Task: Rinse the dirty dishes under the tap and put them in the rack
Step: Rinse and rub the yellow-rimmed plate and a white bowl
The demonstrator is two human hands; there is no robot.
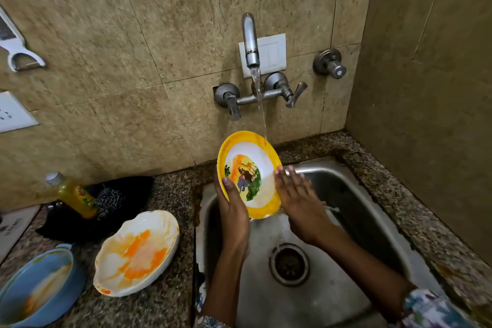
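A yellow-rimmed plate with a cartoon picture (250, 165) is tilted upright over the steel sink (354, 202). My left hand (233, 210) grips its left lower edge, thumb on the face. My right hand (298, 200) lies flat against the plate's right rim with fingers spread. Water runs from the tap (250, 40) and lands on the plate's upper right rim. On the counter to the left lie a white shell-shaped dish smeared orange (137, 253) and a blue bowl with orange residue (37, 285). No rack is in view.
A yellow dish-soap bottle (74, 194) and a scrubber (110, 201) rest on a black cloth behind the white dish. The drain (288, 265) sits mid-sink. Two tap levers (292, 94) and a wall knob (330, 64) are behind. A peeler (16, 42) hangs at left.
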